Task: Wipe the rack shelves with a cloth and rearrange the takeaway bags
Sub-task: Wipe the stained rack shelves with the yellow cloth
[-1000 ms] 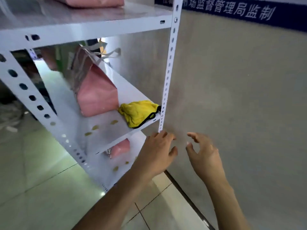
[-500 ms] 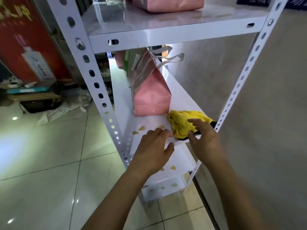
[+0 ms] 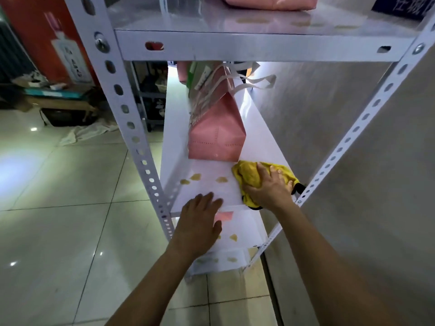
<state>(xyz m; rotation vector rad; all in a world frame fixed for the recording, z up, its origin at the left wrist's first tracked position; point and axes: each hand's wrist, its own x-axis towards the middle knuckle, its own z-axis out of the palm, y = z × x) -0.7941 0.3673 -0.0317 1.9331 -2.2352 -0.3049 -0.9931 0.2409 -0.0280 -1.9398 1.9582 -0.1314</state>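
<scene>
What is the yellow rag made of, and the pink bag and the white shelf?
Yellow rag: soft cloth, it bunches and wrinkles. Pink bag: probably non-woven fabric or paper, matte with stitch-like lines. White shelf: likely painted metal, smooth and glossy.

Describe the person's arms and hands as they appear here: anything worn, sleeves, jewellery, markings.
Both forearms are bare as far as the frame shows, with no sleeve in view. The left hand and the right hand wear no gloves. No watch, bracelet or ring shows on either wrist or on the visible fingers, and no marks or tattoos can be made out.
</scene>
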